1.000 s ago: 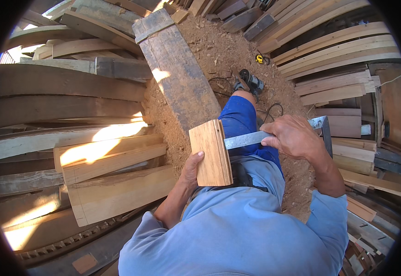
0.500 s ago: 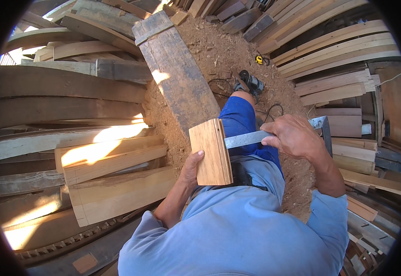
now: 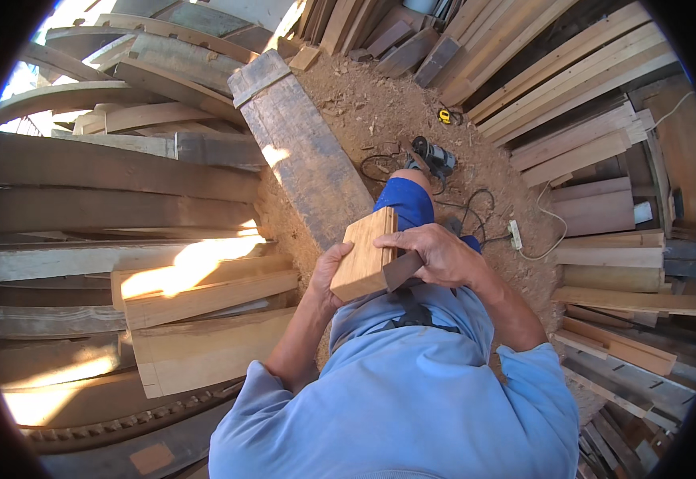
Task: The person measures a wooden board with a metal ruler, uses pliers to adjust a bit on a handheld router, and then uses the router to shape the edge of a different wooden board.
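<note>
Both hands work together: the left hand point(image 3: 328, 275) clasps the wood block point(image 3: 366, 254) steady underneath, while the right hand point(image 3: 436, 254), fingers closed, presses a flat blade point(image 3: 402, 271) against its edge.

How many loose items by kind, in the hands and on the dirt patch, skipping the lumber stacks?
Wood block, in the left hand: 1
Metal blade, under the right hand: 1
Power tool on the dirt: 1
Yellow tape measure: 1
White power strip: 1
Grey beam: 1
Total: 6
</note>
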Available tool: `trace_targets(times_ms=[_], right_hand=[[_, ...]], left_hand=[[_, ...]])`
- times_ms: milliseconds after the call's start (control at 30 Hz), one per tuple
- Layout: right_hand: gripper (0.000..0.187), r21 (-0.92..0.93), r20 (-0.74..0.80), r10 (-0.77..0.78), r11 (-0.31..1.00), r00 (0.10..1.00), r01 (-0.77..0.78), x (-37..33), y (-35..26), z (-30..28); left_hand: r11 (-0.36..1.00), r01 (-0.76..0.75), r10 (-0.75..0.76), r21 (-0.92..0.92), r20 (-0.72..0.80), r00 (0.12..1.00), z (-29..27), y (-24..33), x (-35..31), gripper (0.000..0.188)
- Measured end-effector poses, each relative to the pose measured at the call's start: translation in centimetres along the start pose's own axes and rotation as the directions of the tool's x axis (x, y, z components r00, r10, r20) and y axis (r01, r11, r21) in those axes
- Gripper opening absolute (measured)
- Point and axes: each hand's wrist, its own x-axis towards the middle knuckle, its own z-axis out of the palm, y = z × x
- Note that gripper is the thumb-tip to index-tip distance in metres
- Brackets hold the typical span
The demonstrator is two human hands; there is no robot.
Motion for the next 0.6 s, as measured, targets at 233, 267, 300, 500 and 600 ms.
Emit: trace_targets(times_ms=[233, 267, 300, 500, 600], right_hand=[[0.052, 0.18, -0.236, 0.037, 0.984, 0.971, 0.007, -0.8, 1.2, 0.0], [0.05, 0.198, -0.227, 0.087, 0.979, 0.97, -0.041, -1.2, 1.5, -0.4], [0.049, 0.212, -0.211, 0.124, 0.974, 0.97, -0.079, -1.3, 1.4, -0.6], [0.071, 0.178, -0.236, 0.192, 0.972, 0.953, -0.152, -2.8, 1.0, -0.7], [0.085, 0.131, -0.376, 0.423, 0.905, 0.824, -0.404, -5.2, -0.1, -2.6]], left_hand=[[0.156, -0.075, 0.341, 0.985, 0.018, 0.94, -3.0, 2.0, -1.3, 0.052], [0.012, -0.17, 0.451, 0.985, 0.146, 0.881, 1.1, 1.0, -1.6, 0.049], [-0.186, -0.275, 0.529, 0.943, 0.332, 0.781, 2.0, 0.8, -1.4, 0.042], [0.088, -0.694, 0.507, 0.714, 0.568, 0.648, 2.9, 0.0, 1.1, 0.042], [0.204, -0.735, 0.447, 0.647, 0.606, 0.658, 3.0, 0.4, 0.7, 0.047]])
